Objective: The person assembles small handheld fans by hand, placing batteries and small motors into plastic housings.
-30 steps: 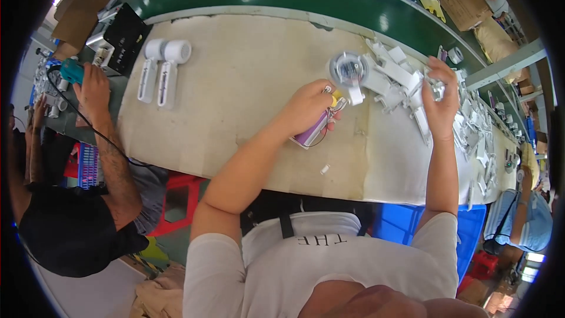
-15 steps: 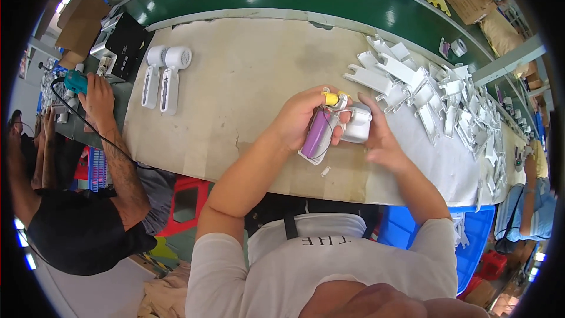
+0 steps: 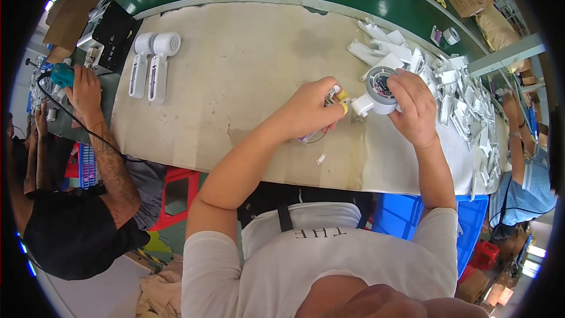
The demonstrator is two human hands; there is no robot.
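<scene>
My left hand (image 3: 306, 109) is closed round a white handle shell, most of it hidden by the palm. A sliver of its purple battery cell (image 3: 306, 138) and a thin dark wire show below the fingers. Yellow wraps cover the tips of my thumb and a finger. My right hand (image 3: 415, 109) grips a round white fan head (image 3: 372, 101) by its right side, its open grey-rimmed face turned up. The stub of the fan head points at the left hand's fingertips, close to the handle's top. A small white piece (image 3: 321, 158) lies on the table below.
Two white handheld fans (image 3: 158, 73) lie at the table's left. White plastic shells (image 3: 453, 97) are heaped on the right. A blue bin (image 3: 471, 229) stands below the right table edge. A co-worker's hand (image 3: 86, 91) holds a teal power tool (image 3: 61, 75) at far left.
My right hand has raised the fan head up and right and turned its open face upward. My left hand now covers most of the handle and battery, which showed before.
</scene>
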